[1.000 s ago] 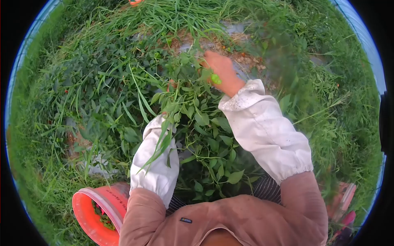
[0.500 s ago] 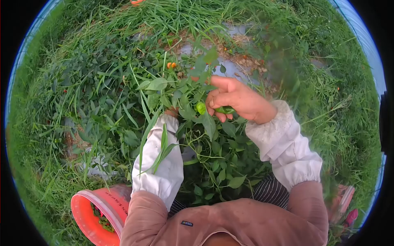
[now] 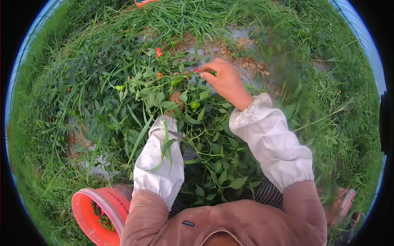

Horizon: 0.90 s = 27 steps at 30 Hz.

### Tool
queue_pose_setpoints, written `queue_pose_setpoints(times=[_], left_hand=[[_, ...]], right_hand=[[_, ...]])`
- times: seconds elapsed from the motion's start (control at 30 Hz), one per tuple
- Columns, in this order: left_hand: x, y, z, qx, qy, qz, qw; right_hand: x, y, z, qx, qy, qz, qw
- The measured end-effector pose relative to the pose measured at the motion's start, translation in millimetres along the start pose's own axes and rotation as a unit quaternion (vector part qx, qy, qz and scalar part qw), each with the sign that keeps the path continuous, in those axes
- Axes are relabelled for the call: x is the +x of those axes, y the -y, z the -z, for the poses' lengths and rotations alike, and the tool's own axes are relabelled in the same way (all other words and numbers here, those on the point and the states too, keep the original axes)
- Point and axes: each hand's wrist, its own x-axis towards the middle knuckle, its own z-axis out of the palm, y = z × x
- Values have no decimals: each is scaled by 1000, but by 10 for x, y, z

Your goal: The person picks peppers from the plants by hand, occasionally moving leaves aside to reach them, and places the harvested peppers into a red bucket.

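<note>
My right hand (image 3: 225, 78) is closed, thumb and forefinger pinching a small red pepper (image 3: 196, 70) at the top of the pepper plant (image 3: 158, 96). Some green, perhaps another pepper, shows between its fingers and palm. Among the leaves, my left hand (image 3: 175, 102) reaches up into the same plant; foliage hides its fingers. Beside that hand hangs a light green pepper (image 3: 195, 105). An orange pepper (image 3: 159, 75) and a red one (image 3: 159, 52) show further up, and a green pepper (image 3: 119, 87) is to the left.
An orange-red bucket (image 3: 113, 201) with green and red peppers inside lies tipped toward me at lower left. Another reddish container (image 3: 342, 205) stands at lower right. Grey ground sheeting (image 3: 98, 166) shows between plants, with tall grass (image 3: 197, 20) beyond.
My right hand has moved up and slightly left, away from the green pepper, and now pinches a small red pepper. The plant's top has shifted, bringing more peppers into view.
</note>
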Motion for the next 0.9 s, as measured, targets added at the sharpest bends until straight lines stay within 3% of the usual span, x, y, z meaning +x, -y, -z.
queue_pose_setpoints(times=[0.1, 0.17, 0.27, 0.3, 0.33, 0.43, 0.53, 0.7, 0.83, 0.9], left_hand=[[225, 98, -117, -3, 0, 2, 1000], [236, 33, -90, -3, 0, 3, 1000], [238, 46, -78, -4, -6, 1, 1000], [461, 41, -138, -4, -8, 1, 1000], [176, 9, -34, -4, -9, 3, 1000], [289, 123, -94, -9, -14, 5, 1000], [202, 119, -42, -14, -20, 7, 1000], [156, 85, 69, -21, -29, 12, 999], [146, 188, 26, -25, -36, 16, 999], [-229, 94, 156, -3, -44, 21, 999]], right_hand=[[169, -154, -271, -30, 38, 1, 999], [195, -91, -380, 29, 123, -1, 992], [189, -9, -521, 55, 115, -47, 991], [160, 29, -516, 17, 88, -16, 996], [159, 56, -524, 18, 89, -16, 996], [140, 102, -554, -22, 103, -50, 993], [70, 118, -560, -101, 54, 30, 993], [-79, 173, -411, -274, 5, 201, 940], [-224, 59, -402, -280, 63, 187, 939], [-237, -36, -424, -216, 112, 143, 959]])
